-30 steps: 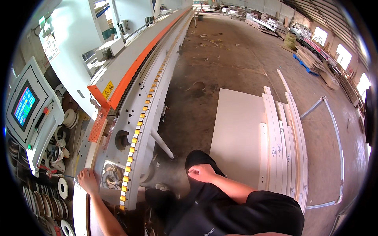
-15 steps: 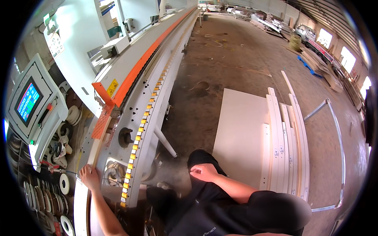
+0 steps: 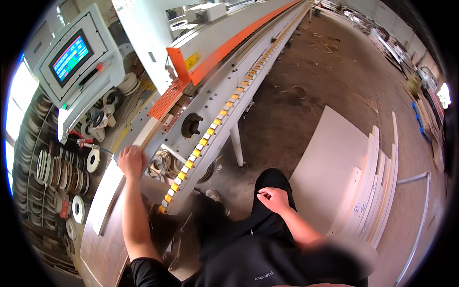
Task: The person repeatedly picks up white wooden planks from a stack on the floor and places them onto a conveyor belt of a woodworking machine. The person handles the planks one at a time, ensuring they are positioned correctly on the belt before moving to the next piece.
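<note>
Reaching forward on a straight arm, the left hand [image 3: 131, 160] presses its curled fingers onto the end of a white panel [image 3: 111, 187] lying on the edge-banding machine [image 3: 229, 71], while the right hand [image 3: 272, 199] rests loosely curled, holding nothing, on the black-trousered knee [image 3: 273, 178].

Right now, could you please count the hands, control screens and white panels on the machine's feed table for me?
Hands: 2, left hand and right hand
Control screen: 1
White panel on the feed table: 1
Total: 4
</note>
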Available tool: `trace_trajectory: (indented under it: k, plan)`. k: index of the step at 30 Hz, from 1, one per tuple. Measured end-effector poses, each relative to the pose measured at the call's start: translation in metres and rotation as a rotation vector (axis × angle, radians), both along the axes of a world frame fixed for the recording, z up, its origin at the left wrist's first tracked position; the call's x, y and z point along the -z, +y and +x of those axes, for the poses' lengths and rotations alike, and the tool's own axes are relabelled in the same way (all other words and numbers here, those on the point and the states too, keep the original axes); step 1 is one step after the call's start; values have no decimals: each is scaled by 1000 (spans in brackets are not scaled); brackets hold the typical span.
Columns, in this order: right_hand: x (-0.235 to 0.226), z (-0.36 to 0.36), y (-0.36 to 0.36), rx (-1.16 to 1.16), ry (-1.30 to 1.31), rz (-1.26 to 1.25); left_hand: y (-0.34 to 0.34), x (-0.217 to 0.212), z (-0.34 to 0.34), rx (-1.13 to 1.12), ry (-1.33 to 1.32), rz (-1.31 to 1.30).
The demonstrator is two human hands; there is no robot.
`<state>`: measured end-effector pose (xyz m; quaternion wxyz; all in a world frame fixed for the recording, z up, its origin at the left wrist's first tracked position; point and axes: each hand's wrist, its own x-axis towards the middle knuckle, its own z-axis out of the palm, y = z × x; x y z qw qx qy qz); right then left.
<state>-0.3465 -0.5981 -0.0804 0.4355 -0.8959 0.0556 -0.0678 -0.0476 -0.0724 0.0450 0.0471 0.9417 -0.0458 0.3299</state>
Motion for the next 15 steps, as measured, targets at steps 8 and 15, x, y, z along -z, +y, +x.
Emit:
trace_trajectory:
  k: [8, 15]
  plan:
    - [-1, 3, -2, -35, 20, -49, -49, 5, 48, 6, -5, 42]
    - [2, -1, -4, 19, -47, -16, -72, 15, 84, 40, 48, 45]
